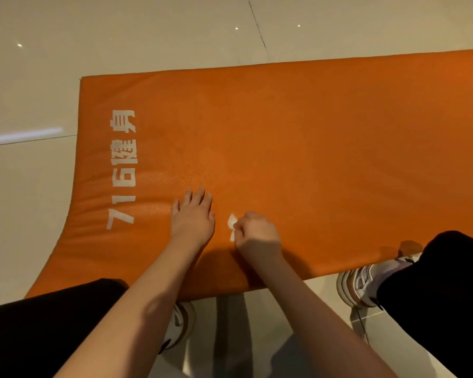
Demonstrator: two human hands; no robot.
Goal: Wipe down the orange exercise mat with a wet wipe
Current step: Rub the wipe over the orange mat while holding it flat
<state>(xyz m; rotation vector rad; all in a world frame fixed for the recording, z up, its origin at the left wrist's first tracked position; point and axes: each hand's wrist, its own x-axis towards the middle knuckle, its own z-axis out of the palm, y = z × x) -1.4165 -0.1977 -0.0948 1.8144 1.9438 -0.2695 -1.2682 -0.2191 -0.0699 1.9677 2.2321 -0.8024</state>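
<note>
Wiping in hand: wipe point(232, 222) is pinched in right hand point(257, 234) on mat point(311, 145), braced by flat, spread left hand point(193, 216); strokes outward judged needed next.

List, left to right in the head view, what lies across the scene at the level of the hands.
Floor tiles → white lettering printed on the orange mat → left hand, flat on the mat → wet wipe → right hand, gripping the wipe → bare mat out to the picture's right edge.
</note>
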